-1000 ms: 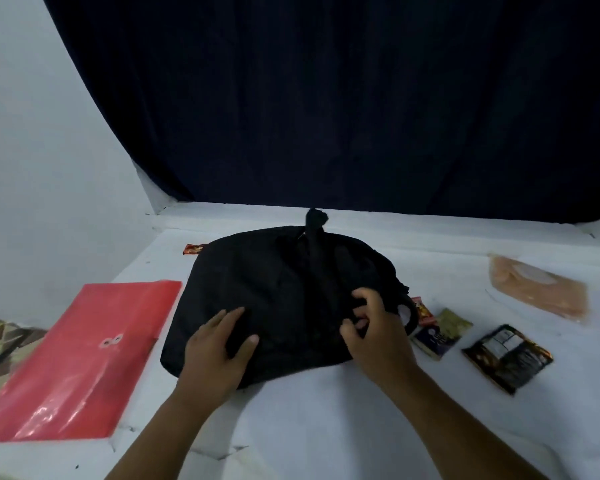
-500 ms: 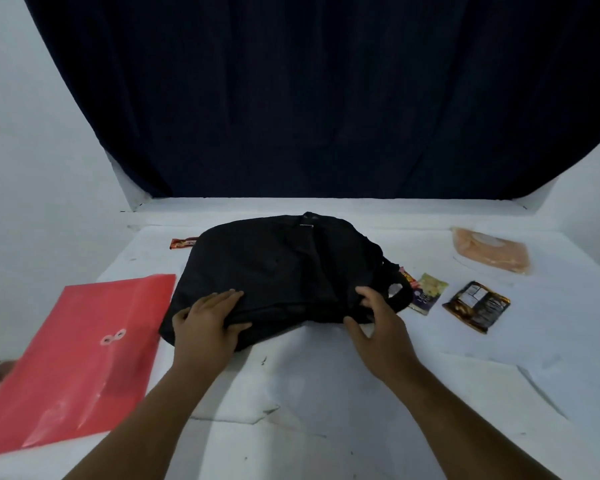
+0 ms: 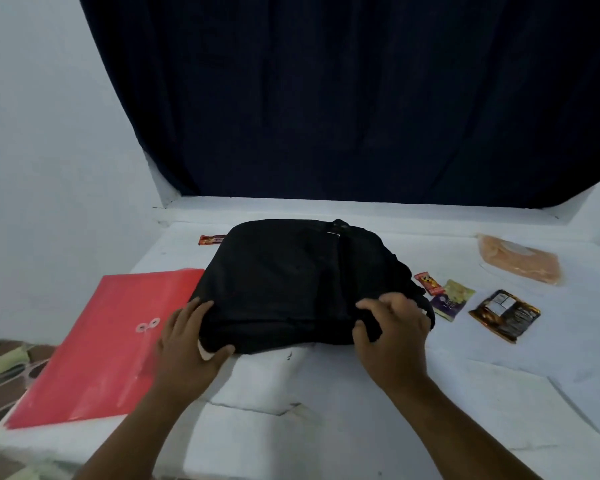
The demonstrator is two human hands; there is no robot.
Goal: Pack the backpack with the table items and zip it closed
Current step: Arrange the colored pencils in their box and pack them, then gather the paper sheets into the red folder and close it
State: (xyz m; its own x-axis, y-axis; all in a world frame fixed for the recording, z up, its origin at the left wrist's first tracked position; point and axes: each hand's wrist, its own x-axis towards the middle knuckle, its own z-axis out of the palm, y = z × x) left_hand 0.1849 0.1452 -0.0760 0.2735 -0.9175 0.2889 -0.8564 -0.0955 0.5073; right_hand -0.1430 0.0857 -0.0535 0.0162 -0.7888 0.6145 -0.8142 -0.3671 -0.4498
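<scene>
The backpack (image 3: 302, 285) lies flat on the white table (image 3: 326, 427) at the centre of the frame, its near edge turned toward the person, which places that edge within reach of both hands. The left hand (image 3: 187, 344) grips the near left corner of the bag, fingers over the top fabric and thumb wrapped round the lower edge; this hold probably serves to anchor the bag so that it does not slide. The right hand (image 3: 392, 330) is clenched on a fold of black fabric at the near right corner, fingers curled over it and thumb beneath; whether it holds a zipper pull cannot be told, since the black material hides any detail. No opening is visible, so the bag is judged unopened and packing not yet begun. The items to pack lie spread around the bag rather than stacked, each free to be picked up singly: a red folder (image 3: 108, 344) at lower left, touching or slightly under the bag's left edge; a small red bar (image 3: 211, 240) just beyond the upper left corner; a red snack packet (image 3: 428, 283), a purple-and-green packet (image 3: 453, 298) and a dark brown packet (image 3: 503, 314) to the right; and a pale orange pouch (image 3: 522, 264) at far right.
</scene>
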